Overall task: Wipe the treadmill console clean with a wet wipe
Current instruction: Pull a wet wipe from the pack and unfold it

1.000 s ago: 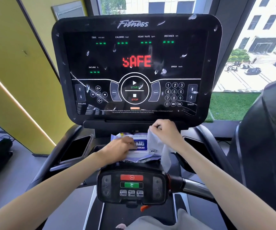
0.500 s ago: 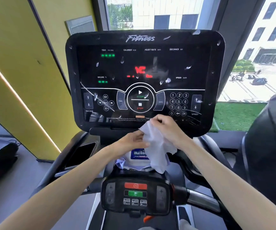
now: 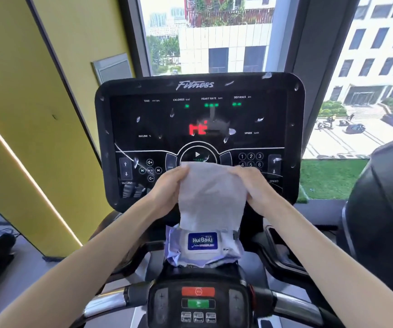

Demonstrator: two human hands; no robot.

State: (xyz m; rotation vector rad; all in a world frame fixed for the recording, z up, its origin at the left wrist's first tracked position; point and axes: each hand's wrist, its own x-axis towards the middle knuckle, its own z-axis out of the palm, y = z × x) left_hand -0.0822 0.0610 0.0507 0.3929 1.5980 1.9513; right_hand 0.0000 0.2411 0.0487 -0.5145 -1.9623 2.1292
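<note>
The wipe (image 3: pixel 210 195) is a white, slightly creased sheet, spread open and hanging upright. The left hand (image 3: pixel 167 188) pinches its upper left edge and the right hand (image 3: pixel 254 185) its upper right edge. It hangs in front of the lower middle of the console (image 3: pixel 200 110), hiding the stop button and part of the number keypad. Its lower edge reaches the top of the pack (image 3: pixel 202 245). The console is a glossy black upright panel with rounded corners, marked "Fitness" along the top. It shows green readouts, red characters in the centre and white control markings. Whitish smears and specks are scattered over its face and frame.
</note>
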